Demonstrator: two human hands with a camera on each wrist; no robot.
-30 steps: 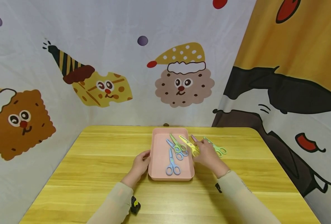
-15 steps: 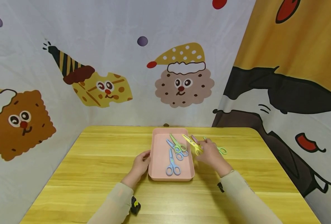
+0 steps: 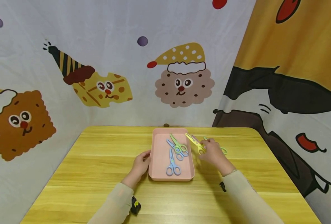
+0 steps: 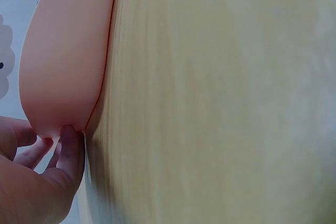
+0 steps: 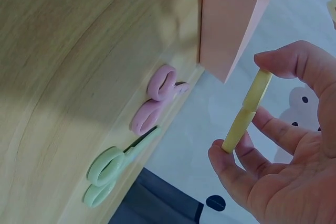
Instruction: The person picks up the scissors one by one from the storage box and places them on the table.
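Head view: a rectangular, pink, plastic-looking tray (image 3: 158, 161) stood on a yellow wood-grain desk (image 3: 103, 161). Ring-handled blue scissors (image 3: 172, 161) lay in the tray; beyond them, light green scissors (image 3: 177, 144) lay across second blue scissors (image 3: 170, 143). The right hand (image 3: 215, 153) pinched yellow plastic-looking scissors (image 3: 194, 142) right of the tray.

Left wrist view: the left hand (image 4: 44, 179) gripped the tray's wall, fingers bent.

Right wrist view: ring-handled purple scissors (image 5: 159, 98) lay right of the tray, pale green scissors (image 5: 123, 160) farther right.
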